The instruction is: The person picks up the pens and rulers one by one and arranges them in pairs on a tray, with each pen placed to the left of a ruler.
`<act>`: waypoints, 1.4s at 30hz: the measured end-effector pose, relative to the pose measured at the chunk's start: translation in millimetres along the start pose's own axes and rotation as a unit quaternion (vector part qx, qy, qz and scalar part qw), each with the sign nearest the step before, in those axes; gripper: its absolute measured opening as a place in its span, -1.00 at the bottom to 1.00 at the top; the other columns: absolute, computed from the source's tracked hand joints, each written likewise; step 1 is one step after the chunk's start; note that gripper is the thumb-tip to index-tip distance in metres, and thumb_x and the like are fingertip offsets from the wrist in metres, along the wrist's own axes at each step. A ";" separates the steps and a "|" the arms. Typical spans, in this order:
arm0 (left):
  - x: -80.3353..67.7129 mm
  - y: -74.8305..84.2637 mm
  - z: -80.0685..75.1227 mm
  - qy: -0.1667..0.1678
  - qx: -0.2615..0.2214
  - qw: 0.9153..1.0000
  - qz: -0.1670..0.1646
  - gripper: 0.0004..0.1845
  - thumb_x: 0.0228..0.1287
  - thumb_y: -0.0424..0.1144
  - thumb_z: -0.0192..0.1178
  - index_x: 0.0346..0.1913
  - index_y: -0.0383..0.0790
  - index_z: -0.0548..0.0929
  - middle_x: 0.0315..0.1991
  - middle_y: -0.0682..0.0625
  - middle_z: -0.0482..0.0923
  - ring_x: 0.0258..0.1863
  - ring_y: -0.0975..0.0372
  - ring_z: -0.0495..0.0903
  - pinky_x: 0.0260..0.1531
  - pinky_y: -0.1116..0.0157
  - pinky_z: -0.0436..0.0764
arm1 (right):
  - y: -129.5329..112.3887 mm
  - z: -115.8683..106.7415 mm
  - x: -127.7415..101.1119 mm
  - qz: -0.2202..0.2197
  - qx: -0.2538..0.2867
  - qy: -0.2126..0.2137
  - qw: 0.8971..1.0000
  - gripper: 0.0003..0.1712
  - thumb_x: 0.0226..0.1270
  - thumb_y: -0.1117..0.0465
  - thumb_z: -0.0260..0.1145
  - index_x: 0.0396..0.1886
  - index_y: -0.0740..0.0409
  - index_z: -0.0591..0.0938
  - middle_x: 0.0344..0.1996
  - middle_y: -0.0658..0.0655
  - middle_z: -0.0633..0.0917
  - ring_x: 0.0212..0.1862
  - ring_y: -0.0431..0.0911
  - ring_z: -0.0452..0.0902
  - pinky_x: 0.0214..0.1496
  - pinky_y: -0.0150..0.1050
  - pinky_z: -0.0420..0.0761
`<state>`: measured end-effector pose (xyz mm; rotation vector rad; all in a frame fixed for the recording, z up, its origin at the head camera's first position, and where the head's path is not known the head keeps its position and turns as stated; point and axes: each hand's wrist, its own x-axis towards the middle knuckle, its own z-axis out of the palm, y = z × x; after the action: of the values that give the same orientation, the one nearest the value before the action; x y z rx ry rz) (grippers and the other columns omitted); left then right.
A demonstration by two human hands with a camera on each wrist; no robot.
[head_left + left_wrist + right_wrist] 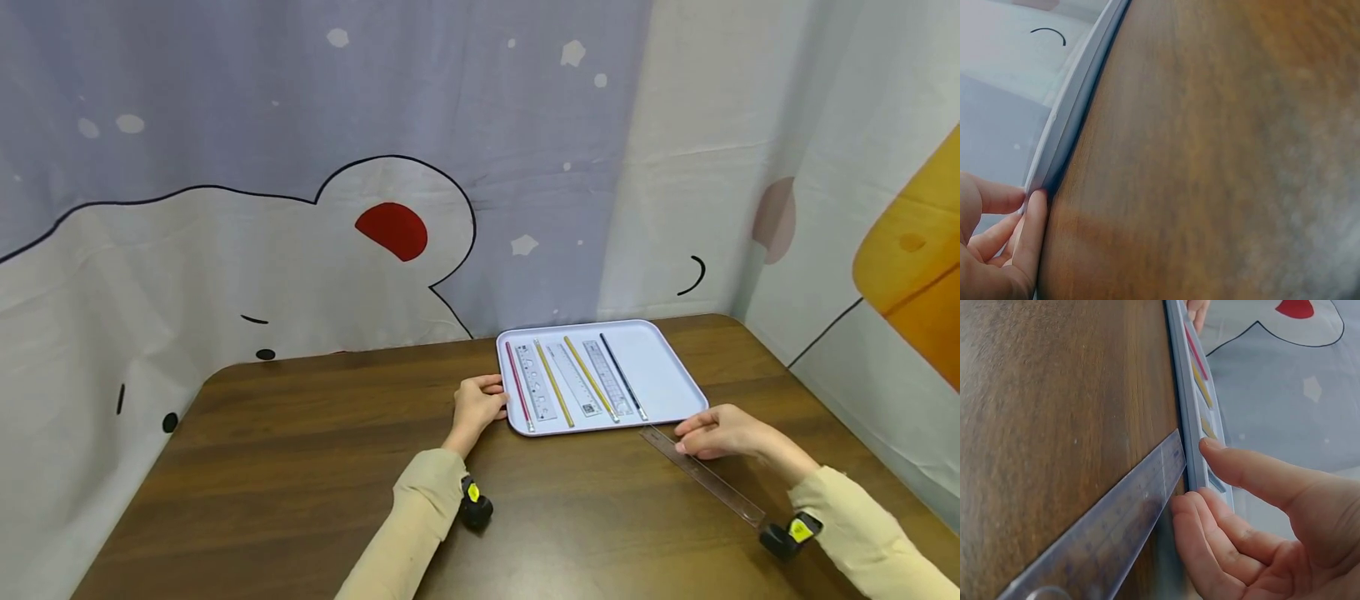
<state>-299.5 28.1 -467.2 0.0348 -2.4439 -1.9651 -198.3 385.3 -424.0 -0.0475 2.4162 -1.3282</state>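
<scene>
A white tray (656,367) lies at the back of the table. My left hand (477,408) pinches its left rim between thumb and fingers. At the front right corner, my right hand (723,432) has its thumb over the rim and its fingertips against the outer side, gripping the edge. Inside the tray, a red pencil (518,383), two yellow pencils (553,383) and a black pencil (622,375) alternate with three clear rulers (535,383), slanting side by side. Another clear ruler (1110,519) lies on the table, one end close to the tray's front edge, beside my right fingers.
The brown wooden table (315,467) has rounded back corners. A printed curtain (225,275) hangs right behind its back edge, and more curtain (862,375) runs along the right side. Each wrist carries a small black camera (476,505).
</scene>
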 end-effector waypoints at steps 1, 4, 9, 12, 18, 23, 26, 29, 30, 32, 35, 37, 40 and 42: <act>-0.2 -0.2 -0.3 0.001 0.001 1.000 0.002 -0.62 0.04 -0.51 0.28 0.00 -0.39 0.67 -0.22 -0.22 0.70 -0.47 0.24 0.65 -0.52 0.34 0.74 | 0.5 0.1 -0.5 -0.002 -0.004 -0.001 1.000 -0.41 0.16 0.24 0.42 0.02 0.65 0.49 -0.29 0.08 0.77 -0.31 -0.30 0.62 -0.20 -0.34 0.74; -0.3 -0.9 -1.3 0.003 0.005 1.000 0.008 -0.62 0.05 -0.52 0.27 0.01 -0.40 0.66 -0.22 -0.23 0.70 -0.47 0.24 0.65 -0.52 0.34 0.74 | 2.5 0.8 -1.4 -0.001 -0.016 -0.001 1.000 -0.44 0.15 0.25 0.41 0.00 0.64 0.50 -0.28 0.12 0.77 -0.31 -0.29 0.62 -0.21 -0.34 0.74; 0.1 -1.2 -1.7 0.001 0.002 1.000 0.006 -0.63 0.05 -0.51 0.27 0.00 -0.39 0.67 -0.21 -0.23 0.70 -0.47 0.25 0.64 -0.52 0.34 0.74 | 5.4 2.3 -3.5 -0.002 -0.027 0.002 1.000 -0.47 0.14 0.26 0.40 -0.03 0.63 0.53 -0.28 0.15 0.77 -0.30 -0.27 0.63 -0.21 -0.32 0.74; 0.6 -1.5 -1.3 0.000 0.001 1.000 0.004 -0.64 0.06 -0.51 0.27 -0.01 -0.38 0.67 -0.22 -0.22 0.70 -0.47 0.25 0.63 -0.52 0.34 0.74 | 6.1 1.8 -5.6 -0.002 -0.032 0.001 0.999 -0.49 0.13 0.25 0.41 -0.05 0.61 0.55 -0.29 0.15 0.77 -0.31 -0.26 0.63 -0.21 -0.31 0.74; 2.3 -4.1 -0.7 -0.001 0.002 1.000 0.006 -0.63 0.05 -0.52 0.26 0.00 -0.39 0.67 -0.22 -0.23 0.70 -0.47 0.24 0.64 -0.52 0.34 0.74 | 7.6 2.2 -9.2 -0.005 -0.051 -0.003 0.999 -0.51 0.12 0.24 0.43 -0.10 0.59 0.58 -0.31 0.17 0.76 -0.31 -0.23 0.63 -0.22 -0.28 0.75; 2.5 -3.9 -0.3 -0.001 -0.002 1.000 0.007 -0.63 0.05 -0.52 0.26 0.00 -0.39 0.67 -0.23 -0.23 0.70 -0.48 0.25 0.65 -0.52 0.34 0.74 | 5.7 2.7 -10.2 -0.007 -0.070 0.003 0.997 -0.53 0.09 0.24 0.45 -0.14 0.56 0.60 -0.34 0.16 0.76 -0.32 -0.23 0.63 -0.23 -0.26 0.75; 1.4 -1.9 0.1 -0.004 -0.004 1.000 0.008 -0.62 0.05 -0.52 0.26 0.01 -0.40 0.66 -0.22 -0.23 0.70 -0.48 0.25 0.64 -0.52 0.34 0.74 | 3.8 2.5 -10.2 -0.004 -0.087 0.010 0.996 -0.56 0.08 0.24 0.46 -0.17 0.54 0.62 -0.36 0.14 0.76 -0.34 -0.22 0.62 -0.23 -0.25 0.75; 0.8 -0.3 0.9 -0.006 -0.004 1.000 0.008 -0.62 0.05 -0.52 0.26 0.01 -0.40 0.66 -0.22 -0.24 0.70 -0.47 0.24 0.65 -0.51 0.33 0.74 | 1.2 3.6 -10.2 -0.004 -0.113 0.022 0.993 -0.59 0.04 0.25 0.48 -0.21 0.50 0.64 -0.40 0.12 0.75 -0.36 -0.21 0.62 -0.27 -0.27 0.74; 0.8 -0.4 1.2 -0.005 -0.002 1.000 0.009 -0.62 0.05 -0.52 0.26 0.01 -0.40 0.66 -0.22 -0.24 0.70 -0.47 0.24 0.65 -0.52 0.34 0.74 | 0.3 4.3 -9.9 -0.003 -0.124 0.029 0.992 -0.61 0.02 0.25 0.49 -0.23 0.47 0.65 -0.41 0.10 0.75 -0.38 -0.22 0.61 -0.30 -0.30 0.73; 1.2 -0.4 1.6 -0.003 0.000 1.000 0.006 -0.63 0.05 -0.52 0.26 0.00 -0.39 0.67 -0.22 -0.23 0.70 -0.47 0.24 0.65 -0.52 0.34 0.74 | -1.6 6.2 -9.7 -0.004 -0.149 0.045 0.988 -0.63 -0.04 0.24 0.52 -0.28 0.42 0.66 -0.45 0.08 0.75 -0.41 -0.22 0.59 -0.36 -0.34 0.70; 1.6 -0.4 1.9 0.000 0.004 1.000 0.004 -0.63 0.06 -0.51 0.26 0.00 -0.37 0.67 -0.22 -0.22 0.70 -0.46 0.24 0.65 -0.52 0.35 0.74 | -4.3 8.9 -9.0 0.003 -0.176 0.064 0.982 -0.66 -0.11 0.23 0.55 -0.34 0.34 0.68 -0.49 0.04 0.74 -0.45 -0.23 0.57 -0.43 -0.38 0.64; 1.8 -0.1 1.9 0.000 0.004 1.000 0.000 -0.63 0.06 -0.51 0.26 0.00 -0.36 0.67 -0.22 -0.21 0.70 -0.46 0.23 0.65 -0.52 0.35 0.74 | -5.7 10.0 -8.6 0.009 -0.183 0.068 0.981 -0.67 -0.13 0.23 0.56 -0.36 0.32 0.68 -0.50 0.04 0.74 -0.45 -0.23 0.56 -0.44 -0.38 0.62; 1.9 -0.5 1.9 0.000 0.006 1.000 0.003 -0.63 0.06 -0.51 0.26 0.01 -0.38 0.67 -0.22 -0.22 0.70 -0.45 0.22 0.66 -0.52 0.34 0.74 | -6.9 10.9 -7.2 0.019 -0.184 0.068 0.980 -0.67 -0.15 0.23 0.56 -0.37 0.29 0.68 -0.50 0.03 0.74 -0.45 -0.23 0.56 -0.43 -0.38 0.62; 1.8 -0.8 1.8 0.000 0.006 1.000 0.005 -0.63 0.06 -0.52 0.26 0.01 -0.39 0.66 -0.22 -0.22 0.70 -0.45 0.22 0.66 -0.52 0.34 0.74 | -6.8 10.7 -6.3 0.019 -0.184 0.064 0.981 -0.67 -0.15 0.23 0.56 -0.37 0.29 0.68 -0.51 0.03 0.74 -0.45 -0.23 0.57 -0.42 -0.38 0.62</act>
<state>-301.3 29.6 -468.3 0.0226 -2.4517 -1.9476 -189.7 374.2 -421.6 -0.0134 2.7285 -0.8750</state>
